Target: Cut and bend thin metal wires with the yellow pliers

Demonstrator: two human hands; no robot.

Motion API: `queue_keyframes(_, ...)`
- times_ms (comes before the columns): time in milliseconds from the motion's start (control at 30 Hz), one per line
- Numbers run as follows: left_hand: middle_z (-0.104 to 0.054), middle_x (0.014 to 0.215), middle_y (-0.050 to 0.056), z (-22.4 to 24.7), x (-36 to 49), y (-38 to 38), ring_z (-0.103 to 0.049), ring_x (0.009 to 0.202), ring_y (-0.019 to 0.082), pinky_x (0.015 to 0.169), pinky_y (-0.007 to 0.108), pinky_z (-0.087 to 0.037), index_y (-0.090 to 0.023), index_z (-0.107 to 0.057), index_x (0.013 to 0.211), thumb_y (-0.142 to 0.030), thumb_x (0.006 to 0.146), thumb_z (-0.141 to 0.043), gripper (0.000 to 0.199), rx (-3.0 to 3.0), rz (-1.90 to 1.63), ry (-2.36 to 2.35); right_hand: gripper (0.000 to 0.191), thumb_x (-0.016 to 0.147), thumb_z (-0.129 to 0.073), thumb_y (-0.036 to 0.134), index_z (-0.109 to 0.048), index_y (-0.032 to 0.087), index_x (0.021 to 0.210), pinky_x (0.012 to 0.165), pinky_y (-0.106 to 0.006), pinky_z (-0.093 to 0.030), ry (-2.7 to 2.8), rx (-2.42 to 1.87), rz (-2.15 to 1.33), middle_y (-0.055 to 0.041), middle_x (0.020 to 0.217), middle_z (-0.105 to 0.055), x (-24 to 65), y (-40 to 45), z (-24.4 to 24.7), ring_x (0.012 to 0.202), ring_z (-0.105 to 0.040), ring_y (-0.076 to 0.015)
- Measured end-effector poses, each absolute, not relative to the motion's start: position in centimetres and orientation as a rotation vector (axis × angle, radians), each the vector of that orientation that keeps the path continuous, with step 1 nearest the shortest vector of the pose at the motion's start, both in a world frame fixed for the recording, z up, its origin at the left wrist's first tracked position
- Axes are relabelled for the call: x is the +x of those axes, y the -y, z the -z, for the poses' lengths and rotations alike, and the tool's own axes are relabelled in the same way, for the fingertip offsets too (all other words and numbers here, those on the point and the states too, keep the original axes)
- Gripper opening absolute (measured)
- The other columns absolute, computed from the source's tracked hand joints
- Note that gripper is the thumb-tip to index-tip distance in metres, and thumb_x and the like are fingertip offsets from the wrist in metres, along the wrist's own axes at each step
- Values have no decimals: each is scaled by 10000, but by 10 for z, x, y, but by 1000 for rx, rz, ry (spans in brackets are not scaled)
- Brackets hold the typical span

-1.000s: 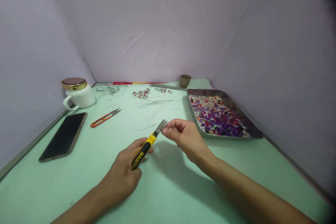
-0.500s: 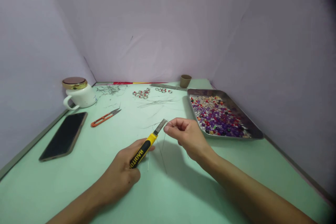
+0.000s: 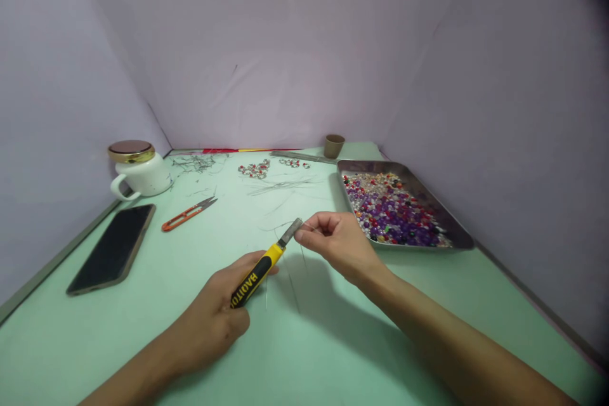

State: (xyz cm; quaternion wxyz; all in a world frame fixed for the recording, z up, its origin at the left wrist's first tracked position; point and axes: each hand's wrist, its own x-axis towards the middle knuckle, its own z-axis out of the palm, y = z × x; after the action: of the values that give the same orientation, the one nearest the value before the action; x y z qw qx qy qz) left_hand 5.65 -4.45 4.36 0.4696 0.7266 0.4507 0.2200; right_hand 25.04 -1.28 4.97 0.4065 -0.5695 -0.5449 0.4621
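Note:
My left hand [image 3: 216, 307] is wrapped around the yellow-and-black handle of a hand tool [image 3: 254, 279]. Its narrow metal tip points up and to the right; whether that end is a blade or closed jaws I cannot tell. Just beyond the tip, my right hand [image 3: 335, 241] pinches thin wire [image 3: 311, 228] between thumb and forefinger. The wire meets the tool's tip, and fine strands [image 3: 292, 285] hang below it over the green tabletop. Any small piece inside the right fingers is hidden.
On the right stands a metal tray [image 3: 450, 212] of mixed beads. Orange thread snips [image 3: 188, 214], a phone [image 3: 114, 247] and a lidded white mug [image 3: 147, 177] lie left. Farther back are red-and-silver beaded pieces [image 3: 254, 169], loose wires [image 3: 280, 186], wire scraps [image 3: 200, 163] and a small brown cup [image 3: 333, 146].
The view has shifted slightly. Both hands keep their grips, and the wire at the tool's tip has turned a little, its strands hanging differently.

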Motion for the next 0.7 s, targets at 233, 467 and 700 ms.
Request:
queue_keyframes(233, -513, 1187, 40, -38, 59, 47, -499, 1025, 222, 874, 309, -412, -178, -544, 1058, -6, 492, -339, 626, 1848, -561, -1162, 127, 606, -607, 228, -543, 153, 527, 379, -191, -245, 1350, -1469, -1153, 51, 437, -409, 248, 14, -54, 409, -302, -52)
queue_keyframes(467, -492, 1173, 44, -41, 61, 47, -482, 987, 184, 880, 289, -378, -167, -521, 1015, 28, 513, -321, 575, 1872, -502, -1167, 135, 604, -591, 215, -512, 152, 514, 355, -174, -222, 1392, -1508, -1091, 66, 409, -379, 248, 16, -54, 377, -288, -39)
queue_keyframes(700, -507, 1114, 14, -45, 59, 47, -479, 947, 169, 875, 282, -366, -191, -493, 948, 24, 520, -331, 506, 1839, -452, -1169, 144, 596, -596, 240, -514, 152, 517, 359, -176, -234, 1399, -1536, -1095, 55, 421, -396, 249, 15, -54, 385, -299, -42)
